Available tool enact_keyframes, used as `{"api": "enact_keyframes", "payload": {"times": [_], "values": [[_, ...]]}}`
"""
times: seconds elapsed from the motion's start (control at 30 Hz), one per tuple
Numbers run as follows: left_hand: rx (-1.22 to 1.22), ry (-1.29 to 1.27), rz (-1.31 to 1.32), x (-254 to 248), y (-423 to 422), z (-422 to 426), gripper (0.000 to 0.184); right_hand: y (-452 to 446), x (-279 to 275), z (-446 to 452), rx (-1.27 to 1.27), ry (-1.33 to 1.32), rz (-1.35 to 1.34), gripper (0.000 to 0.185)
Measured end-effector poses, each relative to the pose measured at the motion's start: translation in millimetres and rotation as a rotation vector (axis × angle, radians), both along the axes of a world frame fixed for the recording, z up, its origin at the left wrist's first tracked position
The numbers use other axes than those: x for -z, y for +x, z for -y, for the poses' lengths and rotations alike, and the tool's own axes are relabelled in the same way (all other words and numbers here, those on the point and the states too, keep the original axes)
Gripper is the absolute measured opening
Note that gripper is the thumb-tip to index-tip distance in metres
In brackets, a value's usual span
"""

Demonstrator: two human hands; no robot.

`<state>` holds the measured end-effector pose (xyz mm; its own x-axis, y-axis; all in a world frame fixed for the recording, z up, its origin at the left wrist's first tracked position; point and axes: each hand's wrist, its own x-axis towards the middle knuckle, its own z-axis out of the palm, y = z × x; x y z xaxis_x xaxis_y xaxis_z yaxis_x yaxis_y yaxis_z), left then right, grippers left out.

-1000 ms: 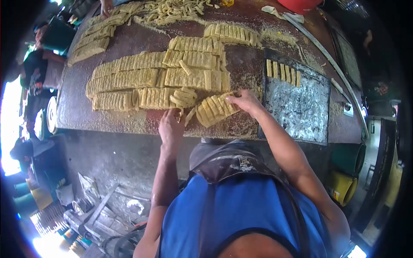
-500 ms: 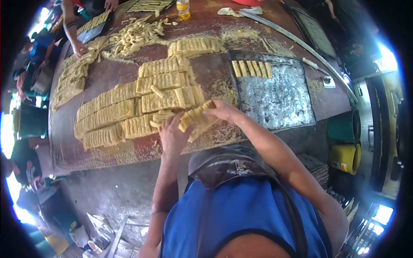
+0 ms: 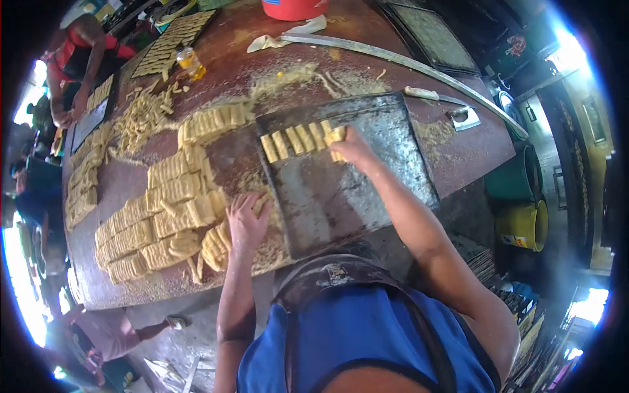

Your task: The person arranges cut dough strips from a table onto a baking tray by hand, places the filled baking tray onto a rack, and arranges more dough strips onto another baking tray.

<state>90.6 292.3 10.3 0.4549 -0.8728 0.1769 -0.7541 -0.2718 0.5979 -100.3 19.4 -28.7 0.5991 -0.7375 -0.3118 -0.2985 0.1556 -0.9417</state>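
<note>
My right hand (image 3: 356, 152) is over the dark metal baking tray (image 3: 354, 203), its fingers closed on dough sticks (image 3: 336, 135) at the right end of a short row. The other dough sticks of that row (image 3: 295, 140) lie side by side across the upper part of the tray. My left hand (image 3: 246, 221) rests by the tray's left edge, fingers apart, nothing visible in it. Close beside it are a loose bundle of dough sticks (image 3: 215, 247) and the stacked rows of cut dough sticks (image 3: 131, 234).
A knife (image 3: 422, 93), a metal scraper (image 3: 465, 119) and a long metal bar (image 3: 393, 60) lie right of the tray. Farther off are a dough pile (image 3: 141, 121), a bottle (image 3: 190, 63) and a red bucket (image 3: 293, 8). Another person (image 3: 82, 49) works at the far left.
My right hand has moved from the stacked rows to the tray with dough sticks, and the tray's row is longer. My left hand has let go of the dough. The view has swung right.
</note>
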Motion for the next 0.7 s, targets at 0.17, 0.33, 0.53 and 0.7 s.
{"api": "enact_keyframes", "payload": {"times": [0.17,0.33,0.53,0.7], "values": [[0.101,0.053,0.005,4.4,-46.8,95.7,0.028,-3.5,-17.1,45.3,0.032,-0.466,-0.398,0.049],[0.155,0.027,0.116,16.1,-72.6,176.0,0.037,-11.6,-20.7,54.9,0.054,-0.609,-0.472,0.044],[0.196,0.034,0.18,25.5,-95.8,218.8,0.048,-23.0,-27.4,64.3,0.1,-0.54,-0.614,0.043],[0.247,-0.018,0.203,32.5,-89.4,223.1,0.047,-32.9,-29.2,67.7,0.113,-0.687,-0.645,0.041]]}}
